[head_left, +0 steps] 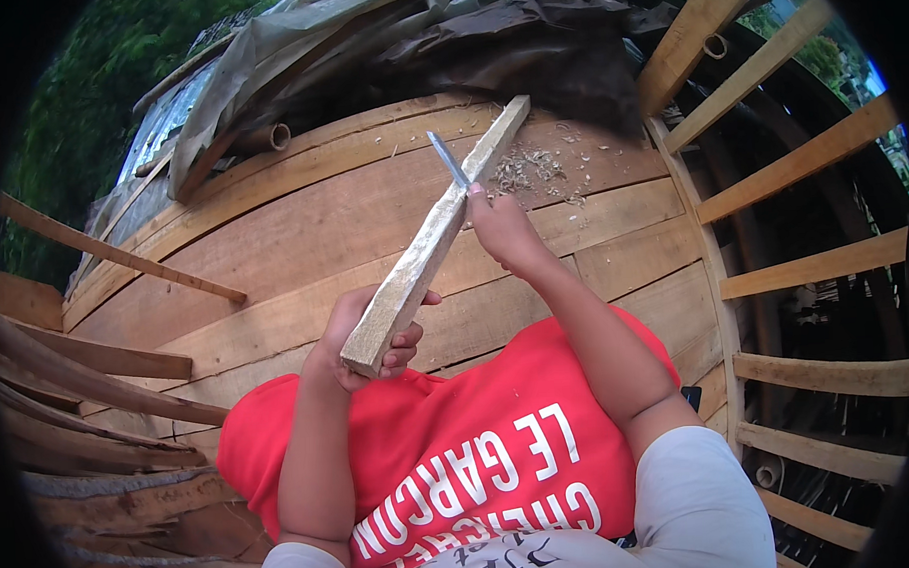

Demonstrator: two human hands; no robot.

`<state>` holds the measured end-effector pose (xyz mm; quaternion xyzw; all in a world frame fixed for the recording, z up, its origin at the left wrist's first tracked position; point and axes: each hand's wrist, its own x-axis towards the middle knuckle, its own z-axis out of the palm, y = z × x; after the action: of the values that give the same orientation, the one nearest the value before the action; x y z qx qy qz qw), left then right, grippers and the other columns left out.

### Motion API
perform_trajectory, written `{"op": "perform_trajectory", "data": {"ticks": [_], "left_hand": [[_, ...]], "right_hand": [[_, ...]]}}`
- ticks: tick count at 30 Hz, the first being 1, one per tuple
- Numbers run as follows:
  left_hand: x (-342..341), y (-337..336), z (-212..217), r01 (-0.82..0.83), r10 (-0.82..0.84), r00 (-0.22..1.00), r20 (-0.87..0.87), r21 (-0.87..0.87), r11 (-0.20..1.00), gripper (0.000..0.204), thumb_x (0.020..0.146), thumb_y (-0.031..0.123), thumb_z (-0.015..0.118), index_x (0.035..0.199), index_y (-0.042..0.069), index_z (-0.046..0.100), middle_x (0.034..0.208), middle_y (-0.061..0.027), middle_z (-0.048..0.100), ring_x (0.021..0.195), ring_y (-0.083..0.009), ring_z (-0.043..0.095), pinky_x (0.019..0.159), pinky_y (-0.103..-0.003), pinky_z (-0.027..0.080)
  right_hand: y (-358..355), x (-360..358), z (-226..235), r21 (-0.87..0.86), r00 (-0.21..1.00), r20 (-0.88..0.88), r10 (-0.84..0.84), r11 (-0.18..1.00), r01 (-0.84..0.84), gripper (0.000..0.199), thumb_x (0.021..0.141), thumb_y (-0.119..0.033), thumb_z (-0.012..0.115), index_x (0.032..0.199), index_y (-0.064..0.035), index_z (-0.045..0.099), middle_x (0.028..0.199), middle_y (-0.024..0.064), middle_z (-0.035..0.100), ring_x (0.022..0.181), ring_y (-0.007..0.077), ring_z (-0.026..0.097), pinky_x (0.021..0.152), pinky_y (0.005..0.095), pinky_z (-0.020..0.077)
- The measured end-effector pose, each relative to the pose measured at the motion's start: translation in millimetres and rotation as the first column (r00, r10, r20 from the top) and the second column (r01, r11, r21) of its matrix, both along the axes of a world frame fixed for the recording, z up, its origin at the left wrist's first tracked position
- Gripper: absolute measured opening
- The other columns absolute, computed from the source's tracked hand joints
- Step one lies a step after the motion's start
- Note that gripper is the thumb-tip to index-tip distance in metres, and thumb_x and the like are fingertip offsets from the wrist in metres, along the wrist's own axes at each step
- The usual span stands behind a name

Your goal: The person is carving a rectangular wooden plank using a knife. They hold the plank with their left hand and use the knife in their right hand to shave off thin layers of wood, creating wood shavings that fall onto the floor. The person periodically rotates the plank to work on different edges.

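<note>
A long squared wooden stick (425, 247) slants from near my lap up to the far floor boards. My left hand (342, 340) is closed around its near end, fingers wrapped from beneath. Farther up the stick, my right hand (503, 228) grips a knife (448, 159); its handle is hidden in the fist. The blade points up and to the left, lying across the stick's upper face. Pale freshly cut wood shows along that face. Curled wood shavings (531, 167) lie heaped on the boards to the right of the stick's far part.
I sit on a plank floor (304, 279), with red cloth (480, 433) over my lap. Spaced wooden rails (824, 271) run along the right side. A dark plastic sheet (527, 56) hangs at the far edge. Rough boards (112, 496) and a thin wooden strip (123, 250) are at left.
</note>
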<state>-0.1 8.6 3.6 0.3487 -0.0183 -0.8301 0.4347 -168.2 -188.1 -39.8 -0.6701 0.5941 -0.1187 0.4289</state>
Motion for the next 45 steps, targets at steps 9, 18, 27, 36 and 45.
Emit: {"op": "perform_trajectory", "data": {"ticks": [9,18,27,36,45], "left_hand": [[0.4,1.0,1.9,0.021,-0.019,0.984,0.176,-0.013,1.0,0.047,0.098,0.033,0.035,0.124,-0.003,0.051,0.057,-0.0033,0.044,0.036,-0.0129,0.042,0.03,-0.026,0.034],[-9.6,-4.0,6.2,0.001,0.002,0.985,0.171,-0.018,1.0,0.048,0.098,0.033,0.033,0.124,-0.003,0.052,0.055,-0.0033,0.044,0.036,-0.0128,0.044,0.03,-0.025,0.033],[-9.6,-6.7,-1.3,-0.011,0.011,0.994,0.105,-0.001,1.0,0.048,0.098,0.031,0.033,0.125,-0.004,0.051,0.056,-0.0034,0.044,0.036,-0.0136,0.044,0.029,-0.025,0.033],[-8.2,-3.2,0.2,0.024,-0.021,0.986,0.166,-0.019,1.0,0.049,0.097,0.033,0.036,0.125,-0.004,0.051,0.056,-0.0036,0.043,0.036,-0.0128,0.044,0.029,-0.026,0.035],[-5.5,-6.4,1.7,0.008,-0.003,0.986,0.167,-0.032,0.999,0.048,0.098,0.031,0.033,0.125,-0.004,0.051,0.058,-0.0035,0.045,0.036,-0.0127,0.044,0.03,-0.025,0.034]], "right_hand": [[-10.4,-8.0,-3.7,0.173,0.998,-0.049,0.047,0.984,-0.038,0.068,0.1,-0.052,0.039,0.081,0.0086,0.065,0.071,0.0208,0.065,0.068,0.0323,0.067,0.061,0.0437,0.0513],[-27.3,-19.4,-17.7,-0.05,0.996,-0.017,-0.089,0.995,0.088,0.058,0.101,-0.051,0.041,0.067,-0.004,0.047,0.052,-0.0008,0.041,0.039,0.0124,0.036,0.035,0.0349,0.0275],[4.0,-8.6,8.4,0.161,0.997,0.065,-0.039,0.986,0.028,0.064,0.099,-0.053,0.042,0.074,0.005,0.057,0.061,0.0117,0.056,0.05,0.0215,0.053,0.046,0.0387,0.042],[-4.9,-13.3,15.3,0.498,0.988,0.142,-0.052,0.867,-0.026,0.06,0.094,-0.066,0.043,0.062,-0.0169,0.03,0.05,-0.0058,0.027,0.038,0.0071,0.021,0.036,0.0293,0.0119],[-21.6,-21.5,20.5,0.617,0.946,0.275,-0.172,0.786,-0.036,0.063,0.09,-0.072,0.045,0.062,-0.0179,0.029,0.05,-0.0079,0.023,0.038,0.0057,0.015,0.038,0.0264,0.0081]]}}
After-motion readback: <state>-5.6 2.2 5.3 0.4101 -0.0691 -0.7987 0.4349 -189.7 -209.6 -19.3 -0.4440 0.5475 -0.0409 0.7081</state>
